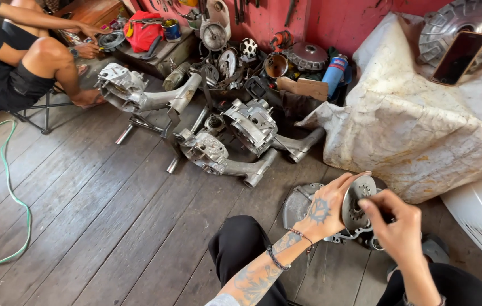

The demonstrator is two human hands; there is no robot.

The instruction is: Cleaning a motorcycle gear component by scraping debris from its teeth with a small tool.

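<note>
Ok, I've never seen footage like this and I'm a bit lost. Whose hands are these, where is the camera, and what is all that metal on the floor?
The camera sits on a person's head and looks down, so the two bare hands at the bottom are that person's own. The left hand and the right hand together hold a round metal disc upright above a flat metal cover plate on the wooden plank floor. Farther off lie several grey engine casings, with more loose parts piled against the red wall. To the right, a phone rests on a cloth-covered heap. At top left a second person sits on a stool; those hands are someone else's. A green hose runs along the left edge.
</note>
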